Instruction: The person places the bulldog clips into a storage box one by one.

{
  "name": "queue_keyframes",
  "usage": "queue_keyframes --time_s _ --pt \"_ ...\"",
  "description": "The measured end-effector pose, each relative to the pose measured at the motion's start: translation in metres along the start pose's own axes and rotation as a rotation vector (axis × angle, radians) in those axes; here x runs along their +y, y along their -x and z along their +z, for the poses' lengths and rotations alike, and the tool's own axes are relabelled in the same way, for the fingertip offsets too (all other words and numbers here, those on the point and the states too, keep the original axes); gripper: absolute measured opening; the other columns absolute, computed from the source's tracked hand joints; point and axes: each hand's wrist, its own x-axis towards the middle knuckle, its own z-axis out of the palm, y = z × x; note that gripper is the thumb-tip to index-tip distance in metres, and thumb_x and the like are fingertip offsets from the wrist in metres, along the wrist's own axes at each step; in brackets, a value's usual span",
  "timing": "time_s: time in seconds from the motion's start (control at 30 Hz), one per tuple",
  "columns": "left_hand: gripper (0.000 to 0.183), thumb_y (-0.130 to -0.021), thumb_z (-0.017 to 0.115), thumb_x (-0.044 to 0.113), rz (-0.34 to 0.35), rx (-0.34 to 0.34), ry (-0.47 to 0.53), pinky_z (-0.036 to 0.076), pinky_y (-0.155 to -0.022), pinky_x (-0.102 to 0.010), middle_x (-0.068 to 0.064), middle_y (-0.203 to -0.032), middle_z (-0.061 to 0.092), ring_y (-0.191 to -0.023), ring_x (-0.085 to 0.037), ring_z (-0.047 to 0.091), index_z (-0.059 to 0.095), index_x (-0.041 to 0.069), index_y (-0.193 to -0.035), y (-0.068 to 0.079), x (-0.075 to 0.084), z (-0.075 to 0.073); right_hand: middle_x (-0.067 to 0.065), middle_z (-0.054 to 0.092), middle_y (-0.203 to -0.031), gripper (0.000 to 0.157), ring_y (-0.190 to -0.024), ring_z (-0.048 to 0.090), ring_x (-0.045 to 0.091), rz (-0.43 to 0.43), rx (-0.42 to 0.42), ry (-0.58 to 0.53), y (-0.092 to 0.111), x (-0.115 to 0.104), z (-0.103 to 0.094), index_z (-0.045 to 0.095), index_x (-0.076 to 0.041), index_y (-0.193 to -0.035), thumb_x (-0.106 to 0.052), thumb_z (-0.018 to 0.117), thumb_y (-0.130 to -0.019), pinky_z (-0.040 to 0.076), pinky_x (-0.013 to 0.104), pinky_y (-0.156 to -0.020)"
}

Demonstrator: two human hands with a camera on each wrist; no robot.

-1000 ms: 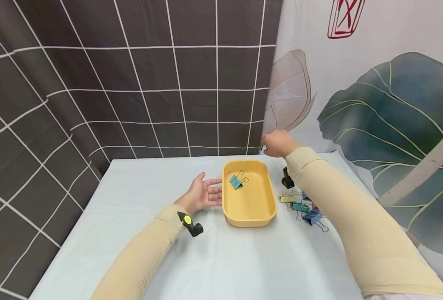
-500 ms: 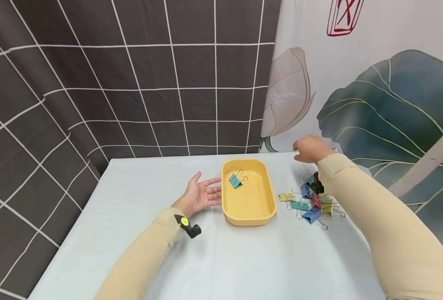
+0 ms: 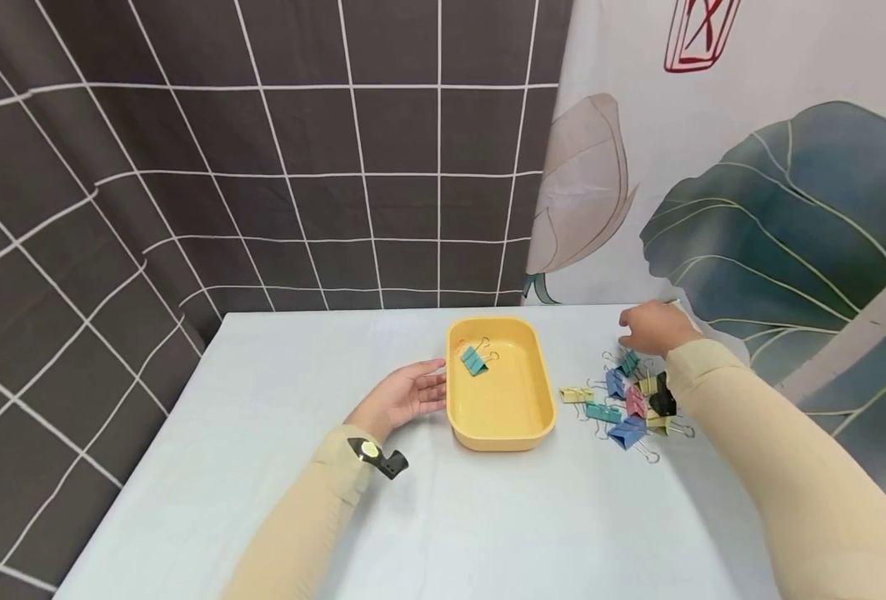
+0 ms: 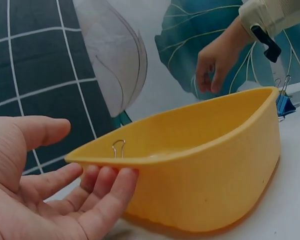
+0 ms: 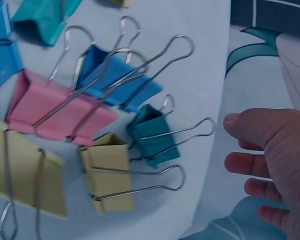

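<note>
"what is the left hand (image 3: 403,398) doing?"

"its fingers are straight, and the tips touch the side of the yellow tub (image 3: 501,417), just under the rim. the thumb sticks up, away from it."

"what's in the tub?"

"one blue-green clip (image 3: 474,361), toward the far left corner."

"and the right hand (image 3: 654,327)?"

"it's up above the white table (image 3: 277,375), by the far end of the clip pile (image 3: 635,404). its fingers are loose and a bit bent, with nothing in them. the dark green clip (image 5: 149,125) is close, but they don't touch."

"what else is in the pile?"

"a pink clip (image 5: 45,102), blue clips (image 3: 628,432) and yellow clips (image 3: 578,395), right of the tub."
</note>
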Motion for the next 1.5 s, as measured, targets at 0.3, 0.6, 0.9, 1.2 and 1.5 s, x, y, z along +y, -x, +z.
queue_keyframes --time_s 0.3,0.6,0.9,1.2,1.5 --pt "0.060 -0.096 0.060 0.002 0.031 0.055 -0.167 0.061 -0.081 -0.037 -0.023 -0.139 0.055 -0.104 -0.024 0.066 0.043 0.012 -0.153 0.011 -0.005 0.009 0.030 0.066 -0.118 0.048 -0.103 0.063 0.047 0.031 -0.024 -0.013 -0.002 0.005 0.015 0.064 0.006 -0.126 -0.027 0.071 -0.092 0.049 0.066 -0.094" --pt "0.074 -0.087 0.060 -0.016 0.072 0.083 -0.221 0.062 -0.067 -0.030 -0.024 -0.133 0.056 -0.085 -0.022 0.067 0.042 0.012 -0.153 0.018 -0.012 0.017 0.029 0.067 -0.115 0.048 -0.103 0.062 0.047 0.054 -0.076 -0.024 -0.003 0.001 0.023 0.064 0.007 -0.124 -0.028 0.071 -0.091 0.047 0.068 -0.095" --pt "0.095 -0.081 0.061 -0.022 0.078 0.078 -0.216 0.060 -0.066 -0.031 -0.019 -0.133 0.050 -0.082 -0.021 0.063 0.035 0.029 -0.157 0.018 -0.015 0.018 0.025 0.070 -0.107 0.039 -0.096 0.066 0.041 0.048 -0.068 -0.009 -0.009 0.002 0.031 0.069 0.006 -0.115 -0.025 0.071 -0.090 0.048 0.067 -0.094" --pt "0.089 -0.081 0.059 -0.022 0.079 0.092 -0.199 0.058 -0.062 -0.028 -0.016 -0.126 0.051 -0.078 -0.020 0.061 0.039 0.022 -0.156 0.016 -0.016 0.022 0.018 0.073 -0.095 0.028 -0.085 0.068 0.034 0.026 -0.040 0.022 -0.009 0.002 0.033 0.074 0.003 -0.105 -0.020 0.070 -0.090 0.051 0.062 -0.088" --pt "0.090 -0.080 0.060 -0.021 0.075 0.096 -0.204 0.057 -0.061 -0.027 -0.016 -0.126 0.049 -0.075 -0.019 0.059 0.039 0.022 -0.156 0.013 -0.018 0.022 0.021 0.073 -0.098 0.026 -0.089 0.068 0.036 0.029 -0.029 0.027 -0.007 -0.003 0.034 0.073 0.005 -0.107 -0.015 0.069 -0.092 0.052 0.061 -0.088"
